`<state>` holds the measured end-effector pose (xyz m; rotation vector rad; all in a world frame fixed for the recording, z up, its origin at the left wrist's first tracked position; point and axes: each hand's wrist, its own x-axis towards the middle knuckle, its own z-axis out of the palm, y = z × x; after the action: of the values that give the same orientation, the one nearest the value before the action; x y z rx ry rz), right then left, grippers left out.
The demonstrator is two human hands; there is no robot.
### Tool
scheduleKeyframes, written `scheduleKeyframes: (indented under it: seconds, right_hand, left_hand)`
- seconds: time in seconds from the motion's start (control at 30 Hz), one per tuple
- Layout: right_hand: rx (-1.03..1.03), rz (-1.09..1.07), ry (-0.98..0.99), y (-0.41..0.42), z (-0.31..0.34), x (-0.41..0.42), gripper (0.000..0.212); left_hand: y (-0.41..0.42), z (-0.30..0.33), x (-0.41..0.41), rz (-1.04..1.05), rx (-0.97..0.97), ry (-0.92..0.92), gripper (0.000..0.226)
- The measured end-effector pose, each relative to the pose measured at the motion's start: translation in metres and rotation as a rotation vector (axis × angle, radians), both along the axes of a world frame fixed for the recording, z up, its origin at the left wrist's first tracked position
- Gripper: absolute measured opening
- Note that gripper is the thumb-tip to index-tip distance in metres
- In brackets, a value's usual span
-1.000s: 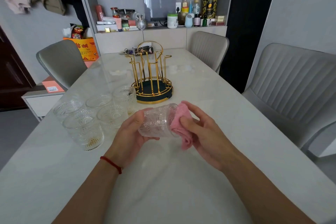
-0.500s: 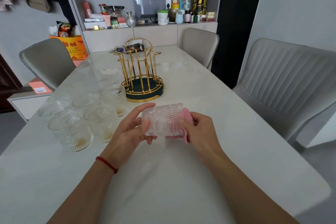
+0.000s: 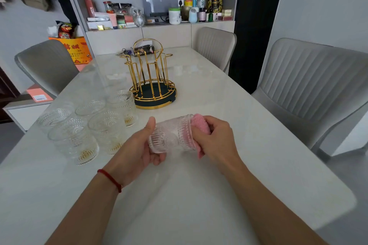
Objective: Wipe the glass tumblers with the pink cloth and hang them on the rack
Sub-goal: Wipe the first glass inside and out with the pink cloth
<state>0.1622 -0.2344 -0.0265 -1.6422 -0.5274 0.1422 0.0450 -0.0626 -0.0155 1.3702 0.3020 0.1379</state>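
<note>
1. The room was evenly and softly lit by daylight-like light, bright without harsh contrast.
2. The glossy counter (image 3: 209,89) carried a pale sheen toward its far edge, with faint reflections of the gold rack (image 3: 152,83).
3. Soft, weak shadows lay on the counter under the forearms, near its front edge.
4. The clear tumblers (image 3: 83,125) by the counter's left edge looked washed out and slightly smeared.
5. Wide-angle distortion bowed the chairs (image 3: 310,89) and walls at the frame's sides.
6. The upper left corner was blurred.

Left hand (image 3: 137,151) grip curled, thumb raised, right hand (image 3: 216,137) grip clenched
</note>
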Motion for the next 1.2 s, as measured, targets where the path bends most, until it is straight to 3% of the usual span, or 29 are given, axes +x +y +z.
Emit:
scheduleKeyframes:
  seconds: [0.07, 0.2, 0.3, 0.47, 0.57, 0.63, 0.73, 0.8, 0.87, 0.93, 1.0, 1.07, 1.17, 1.2]
  right_hand:
    - [0.029, -0.027, 0.093, 0.000, -0.005, 0.004, 0.029]
    - [0.050, 0.045, 0.164, -0.003, -0.007, 0.005, 0.024]
    - [0.033, 0.005, 0.050, -0.005, -0.004, 0.004, 0.019]
    - [-0.025, -0.045, -0.165, -0.008, 0.000, -0.001, 0.009]
    - [-0.032, -0.005, -0.193, -0.008, 0.000, -0.006, 0.015]
    - [-0.042, -0.042, -0.173, -0.007, -0.002, -0.006, 0.012]
    - [-0.060, -0.118, -0.085, -0.003, -0.002, -0.007, 0.042]
    - [-0.053, -0.145, -0.025, -0.005, -0.002, -0.005, 0.051]
    - [-0.067, -0.143, -0.062, -0.008, -0.002, -0.005, 0.033]
    - [-0.068, -0.124, -0.147, -0.010, 0.000, -0.008, 0.016]
    - [-0.026, -0.077, -0.195, -0.013, 0.004, -0.014, 0.005]
    - [-0.004, -0.054, -0.211, -0.013, 0.005, -0.015, 0.002]
    - [-0.044, -0.145, -0.178, -0.009, 0.002, -0.010, 0.023]
    - [-0.050, -0.163, -0.145, -0.009, 0.000, -0.007, 0.030]
  left_hand:
    - [-0.002, -0.003, 0.000, 0.007, -0.075, -0.152, 0.050]
    - [-0.003, -0.004, 0.003, 0.071, 0.221, -0.281, 0.047]
    - [-0.009, -0.002, 0.006, 0.113, 0.128, -0.245, 0.037]
    - [-0.014, 0.004, 0.009, 0.203, 0.029, -0.034, 0.048]
    - [-0.018, 0.003, 0.012, 0.293, 0.243, 0.171, 0.057]
    - [-0.022, 0.002, 0.010, 0.267, 0.264, 0.192, 0.064]
    - [-0.020, -0.003, 0.006, 0.167, 0.046, -0.069, 0.048]
    - [-0.021, -0.005, 0.005, 0.120, 0.091, -0.225, 0.040]
    - [-0.026, -0.002, 0.008, 0.201, 0.263, -0.225, 0.041]
    - [-0.027, 0.000, 0.015, 0.331, 0.307, -0.059, 0.052]
    - [-0.024, 0.003, 0.014, 0.334, 0.219, 0.135, 0.059]
    - [-0.022, 0.006, 0.009, 0.242, 0.107, 0.205, 0.058]
    - [-0.022, 0.006, 0.003, 0.129, -0.084, 0.031, 0.033]
    - [-0.021, 0.006, 0.003, 0.115, -0.061, -0.049, 0.032]
